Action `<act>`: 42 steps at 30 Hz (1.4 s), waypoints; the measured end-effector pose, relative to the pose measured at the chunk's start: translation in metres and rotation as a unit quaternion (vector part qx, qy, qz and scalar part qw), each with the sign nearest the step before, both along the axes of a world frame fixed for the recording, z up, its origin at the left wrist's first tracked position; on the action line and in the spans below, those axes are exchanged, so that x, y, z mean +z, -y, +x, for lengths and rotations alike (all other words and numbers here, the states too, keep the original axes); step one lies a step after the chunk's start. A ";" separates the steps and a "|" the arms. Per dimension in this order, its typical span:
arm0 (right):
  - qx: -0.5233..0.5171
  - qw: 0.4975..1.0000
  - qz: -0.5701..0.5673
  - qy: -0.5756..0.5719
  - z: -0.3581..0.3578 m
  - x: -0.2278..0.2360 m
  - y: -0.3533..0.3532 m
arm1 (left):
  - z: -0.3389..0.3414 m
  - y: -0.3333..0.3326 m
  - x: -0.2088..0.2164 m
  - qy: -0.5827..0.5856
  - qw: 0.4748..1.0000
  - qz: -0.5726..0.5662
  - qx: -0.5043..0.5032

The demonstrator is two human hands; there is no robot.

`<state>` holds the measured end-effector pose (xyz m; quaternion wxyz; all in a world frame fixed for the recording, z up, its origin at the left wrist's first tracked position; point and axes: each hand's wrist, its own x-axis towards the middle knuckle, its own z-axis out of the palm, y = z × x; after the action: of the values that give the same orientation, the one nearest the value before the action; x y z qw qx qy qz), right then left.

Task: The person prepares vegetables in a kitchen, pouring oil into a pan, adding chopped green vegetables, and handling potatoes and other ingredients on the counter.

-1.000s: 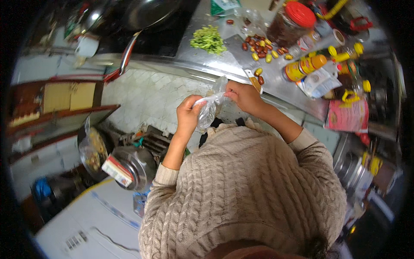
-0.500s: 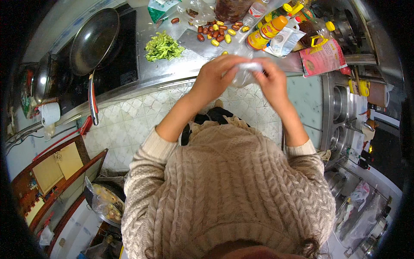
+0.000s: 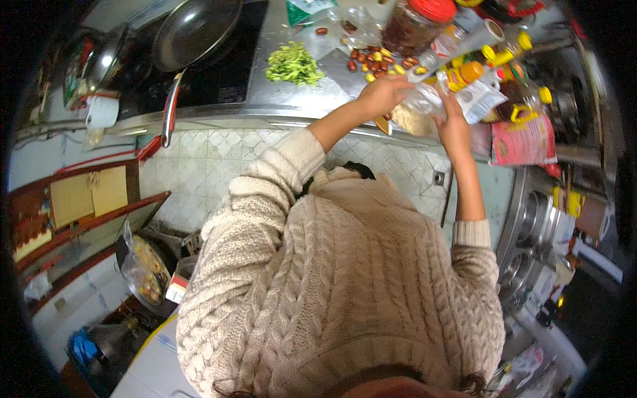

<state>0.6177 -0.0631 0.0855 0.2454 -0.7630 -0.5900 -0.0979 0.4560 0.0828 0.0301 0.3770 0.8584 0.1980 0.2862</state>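
Note:
A crumpled clear plastic bag is stretched between my hands above the counter's front edge. My left hand has its fingers closed on the bag's left side. My right hand pinches its right side, thumb and fingers together. Whether anything is inside the bag cannot be made out. Beneath the bag, a pale round board shows in part. Just beyond my left hand lie several red-brown and yellow oval pieces. A pile of chopped green vegetable rests farther left on the steel counter.
A black frying pan sits on the dark stove at the left. Bottles, including an orange-capped yellow one, crowd the right, beside a white pouch and a pink bag. A red-lidded jar stands at the back.
Both hands have moved right with the plastic bag, and the view has shifted. The pale round board and the red jar lid have come into sight.

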 end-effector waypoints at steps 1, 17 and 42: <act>-0.034 0.998 -0.016 0.058 -0.019 0.021 0.002 | -0.016 -0.002 -0.014 0.019 1.000 -0.021 0.004; 0.110 0.967 -0.122 -0.193 -0.187 -0.107 -0.151 | -0.211 -0.137 -0.061 -0.286 0.921 0.088 0.251; 0.037 0.932 -0.125 -0.338 -0.219 -0.151 -0.276 | -0.171 -0.226 -0.093 -0.229 0.970 -0.082 0.024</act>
<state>0.3986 0.2126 -0.0658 0.3364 -0.7532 -0.5070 0.2499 0.2846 0.3087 -0.0630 0.3832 0.8623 0.3226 0.0737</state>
